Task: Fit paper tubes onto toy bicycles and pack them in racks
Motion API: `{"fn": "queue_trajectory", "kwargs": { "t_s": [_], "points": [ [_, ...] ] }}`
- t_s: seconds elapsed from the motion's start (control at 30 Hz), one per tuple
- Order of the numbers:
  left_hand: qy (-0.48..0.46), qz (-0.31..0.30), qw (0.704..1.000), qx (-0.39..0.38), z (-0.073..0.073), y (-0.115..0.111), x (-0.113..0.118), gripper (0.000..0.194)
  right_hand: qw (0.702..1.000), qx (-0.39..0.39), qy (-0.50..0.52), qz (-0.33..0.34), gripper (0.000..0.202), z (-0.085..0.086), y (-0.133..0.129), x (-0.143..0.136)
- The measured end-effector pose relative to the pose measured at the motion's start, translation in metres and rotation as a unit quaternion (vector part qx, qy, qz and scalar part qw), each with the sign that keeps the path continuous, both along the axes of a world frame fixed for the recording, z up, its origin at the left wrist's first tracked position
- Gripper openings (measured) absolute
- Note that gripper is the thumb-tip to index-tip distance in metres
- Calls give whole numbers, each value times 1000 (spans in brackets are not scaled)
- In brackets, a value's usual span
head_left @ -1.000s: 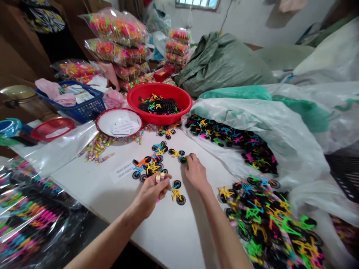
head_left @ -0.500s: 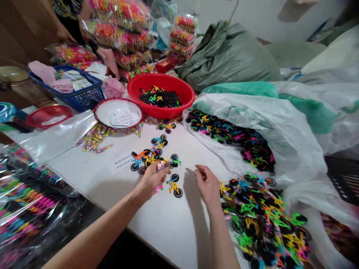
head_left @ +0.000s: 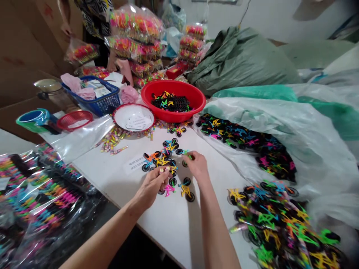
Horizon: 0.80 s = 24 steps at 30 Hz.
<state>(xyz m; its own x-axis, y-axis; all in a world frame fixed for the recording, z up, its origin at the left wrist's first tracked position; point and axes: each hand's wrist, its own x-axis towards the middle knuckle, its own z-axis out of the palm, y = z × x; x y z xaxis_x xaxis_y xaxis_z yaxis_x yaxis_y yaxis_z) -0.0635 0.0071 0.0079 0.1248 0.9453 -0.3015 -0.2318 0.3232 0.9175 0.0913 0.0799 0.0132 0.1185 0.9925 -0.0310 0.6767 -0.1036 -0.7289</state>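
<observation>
My left hand (head_left: 150, 188) is closed around small printed tubes (head_left: 164, 170), their pale ends poking out by the thumb. Fingers of my right hand (head_left: 199, 168) pinch a green and blue toy bicycle (head_left: 184, 152) with black wheels, over the white tabletop (head_left: 168, 224). Just beyond my left hand lies a cluster of toy bicycles (head_left: 161, 160) in orange, blue and yellow. A pink toy bicycle (head_left: 168, 190) lies partly behind my left fingers. Between my wrists rests a yellow toy bicycle (head_left: 186, 189).
A heap of toy bicycles (head_left: 280, 224) covers the right side. Behind stand a red basin (head_left: 198, 108), a white bowl (head_left: 119, 112) with paper slips, and a blue basket (head_left: 103, 102). Loose printed tubes (head_left: 112, 142) lie near the bowl. A person (head_left: 95, 18) stands at the back left, holding a bag.
My right hand has moved left and forward from bare tabletop to the green and blue toy bicycle and pinches it. My left hand still holds the tubes. The view has shifted left.
</observation>
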Motion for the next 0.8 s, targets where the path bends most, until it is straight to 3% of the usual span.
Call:
{"fn": "queue_trajectory", "kwargs": {
  "t_s": [0.07, 0.13, 0.37, 0.5, 0.63, 0.7, 0.8],
  "points": [
    [-6, -7, 1000, 23, -1, 5, 1, 33, 994, 59, 92, 1, 27, 11, -18, 7],
    [8, -41, 998, 53, -3, 7, 4, 32, 987, 68, 144, 26, 26, 18, -39, 10],
    [-28, -98, 993, 52, -10, -4, 0, 29, 952, -54, 298, 43, 28, 20, -75, 8],
    [-65, -152, 984, 61, -9, -8, -6, 27, 909, -153, 380, 79, 33, 23, -83, 5],
    [-43, -171, 983, 43, -4, -10, -4, 30, 875, -156, 452, 73, 33, 21, -93, 8],
    [-7, -169, 984, 46, -3, -13, -1, 33, 881, -153, 443, 60, 34, 20, -97, 12],
    [99, -135, 983, 81, -6, -21, 6, 30, 926, -112, 361, 26, 34, 16, -103, 9]
  ]
}}
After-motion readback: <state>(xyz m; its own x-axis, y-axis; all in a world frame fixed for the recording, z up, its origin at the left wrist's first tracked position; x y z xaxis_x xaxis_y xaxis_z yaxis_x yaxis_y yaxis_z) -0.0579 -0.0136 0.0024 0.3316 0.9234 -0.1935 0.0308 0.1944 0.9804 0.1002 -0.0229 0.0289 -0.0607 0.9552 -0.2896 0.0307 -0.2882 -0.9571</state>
